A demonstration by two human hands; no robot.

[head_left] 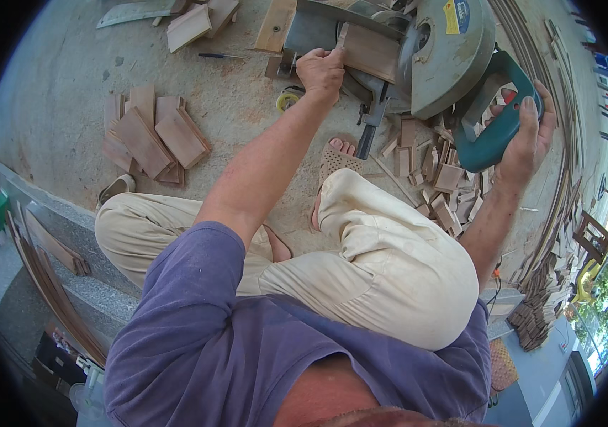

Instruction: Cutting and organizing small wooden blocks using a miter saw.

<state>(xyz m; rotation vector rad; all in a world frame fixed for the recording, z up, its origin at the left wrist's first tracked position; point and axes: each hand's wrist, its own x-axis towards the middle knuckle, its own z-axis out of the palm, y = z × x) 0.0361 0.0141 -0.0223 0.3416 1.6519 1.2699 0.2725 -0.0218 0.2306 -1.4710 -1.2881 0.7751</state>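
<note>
My left hand (321, 73) is closed at the left end of a flat brown wooden board (371, 51), which lies on the saw's table against the metal fence (350, 18). My right hand (529, 135) wraps around the green handle (503, 132) of a miter saw. The saw's large grey blade guard (453, 60) stands just right of the board, and the blade's cutting edge is hidden from me. Below the board, a dark metal arm (368, 135) juts from the saw base toward my sandalled foot (339, 153).
Stacked wooden boards (154, 135) lie on the concrete floor at left. Small offcuts (450, 178) are heaped under the saw handle. A tape measure (289, 98) and a dark pen (220, 55) lie near the saw. Long wood strips (556, 192) run along the right.
</note>
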